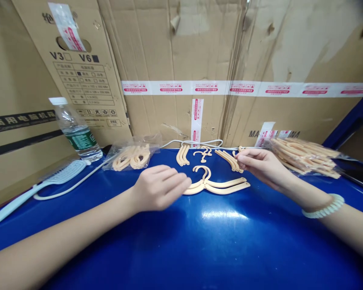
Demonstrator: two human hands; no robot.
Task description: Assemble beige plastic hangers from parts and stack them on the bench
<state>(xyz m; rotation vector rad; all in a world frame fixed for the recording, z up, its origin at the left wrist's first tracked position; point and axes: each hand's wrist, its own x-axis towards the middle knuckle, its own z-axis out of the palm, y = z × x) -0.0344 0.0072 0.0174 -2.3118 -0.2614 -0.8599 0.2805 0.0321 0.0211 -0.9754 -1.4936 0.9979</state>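
A small peach plastic hanger [218, 184] lies assembled on the blue table [205, 241] between my hands. My left hand [160, 187] rests palm down beside its left arm, fingers together and curled, fingertips touching or nearly touching it. My right hand [260, 164] has its fingers pinched on the end of a loose hanger arm from a small pile of arms [230, 160]. Behind the hanger lie curved arm pieces [182, 155] and hook pieces [203, 153].
A clear bag of peach parts [132, 156] lies back left, a larger bag of parts [305, 157] back right. A water bottle [75, 131], a pale hairbrush [39, 185] and a white cable [78, 183] sit at the left. Cardboard boxes [184, 60] wall the back.
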